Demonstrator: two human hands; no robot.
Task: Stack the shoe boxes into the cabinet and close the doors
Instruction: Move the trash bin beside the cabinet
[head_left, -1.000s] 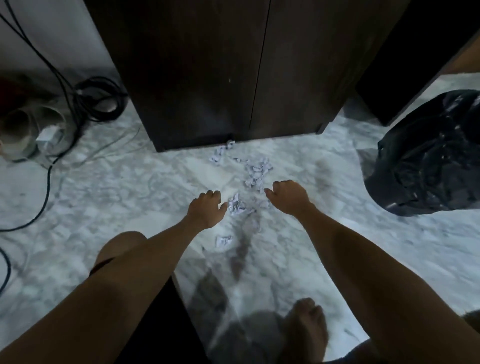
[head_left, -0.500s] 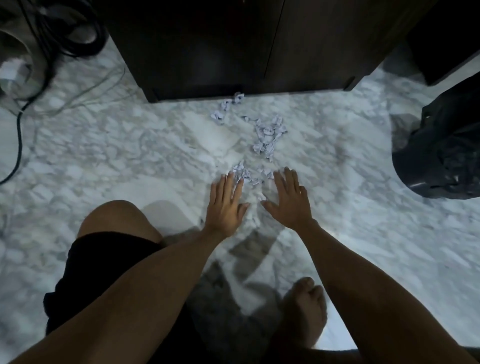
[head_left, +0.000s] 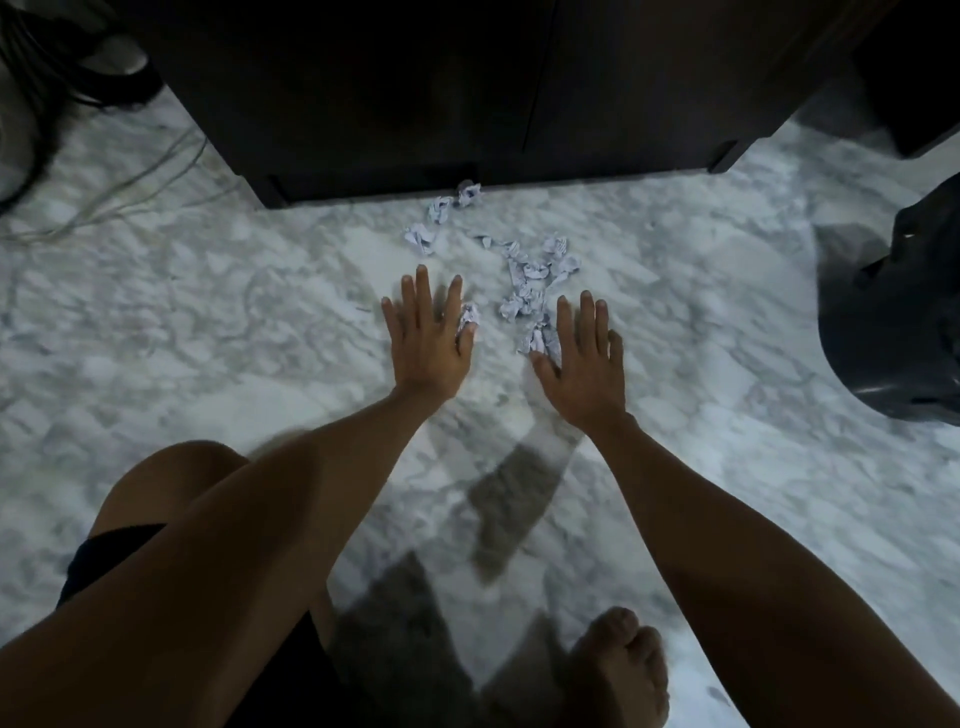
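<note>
Hands, left (head_left: 427, 340) and right (head_left: 584, 366), are lying flat and apart on the floor (head_left: 208, 338), flanking paper scraps (head_left: 530, 280) trailing ahead toward the closed cabinet (head_left: 467, 88).

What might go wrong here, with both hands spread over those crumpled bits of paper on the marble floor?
The small crumpled white paper scraps lie scattered up to the closed dark wooden cabinet, so flat sweeping by the left hand and right hand could push some into the gap beneath it. Scraps by the black plastic bag side may be missed. The bare foot could slip on the smooth floor.
</note>
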